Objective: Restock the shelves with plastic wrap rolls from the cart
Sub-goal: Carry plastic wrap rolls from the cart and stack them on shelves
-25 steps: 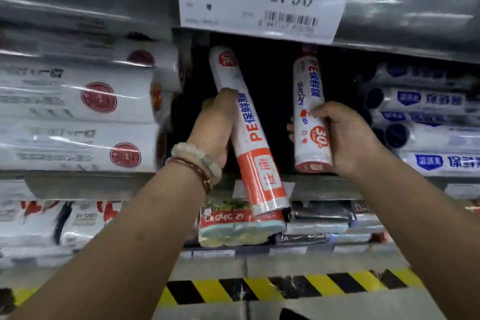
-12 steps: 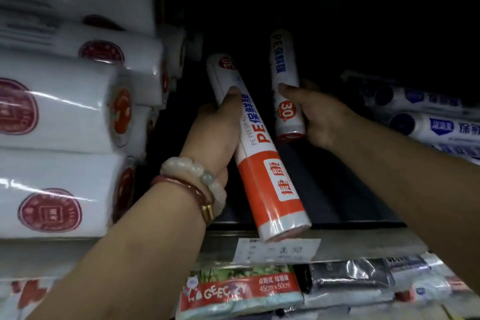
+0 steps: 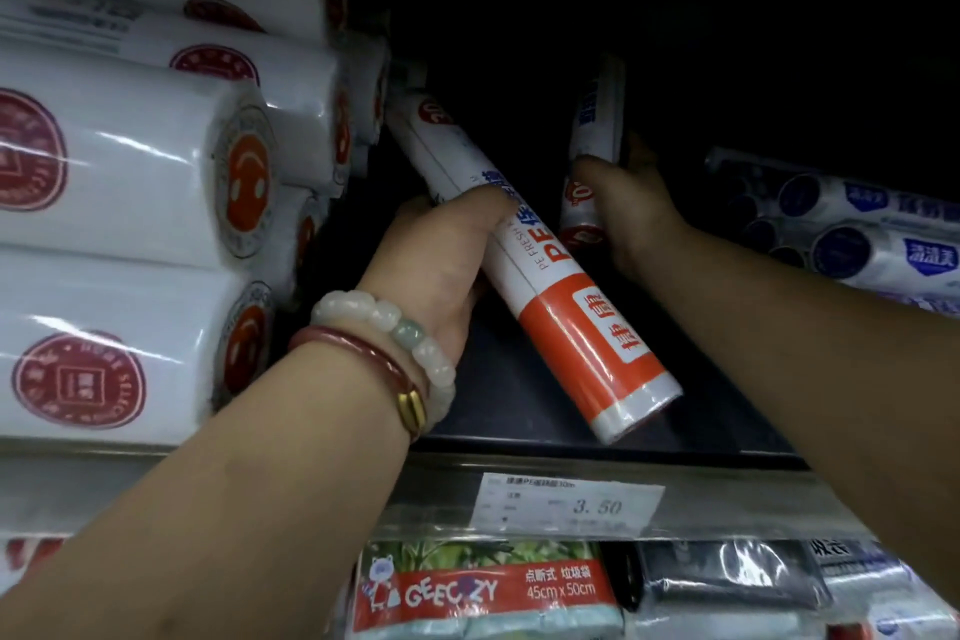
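Dark shelf (image 3: 597, 437) bay, open gap in middle.
Stacked white rolls (image 3: 119, 182) with red seals filling left side; blue-label rolls (image 3: 857, 234) lying at right.
Long orange-and-white wrap roll (image 3: 524, 255) slanting over gap, far end touching white stack, near end above shelf edge, gripped mid-length by left hand (image 3: 447, 260), thumb curled on top.
Right hand (image 3: 628, 218) curled round shorter wrap roll (image 3: 592, 156), deeper in bay, pointing inward.
Price tag (image 3: 569, 507) on shelf lip reading 3.50.
Bead bracelet (image 3: 400, 338) and red bangle (image 3: 358, 359) on left wrist.

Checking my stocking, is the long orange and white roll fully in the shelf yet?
Not fully: the orange and white roll, gripped by the left hand, slants inward, its orange end above the shelf's front edge.
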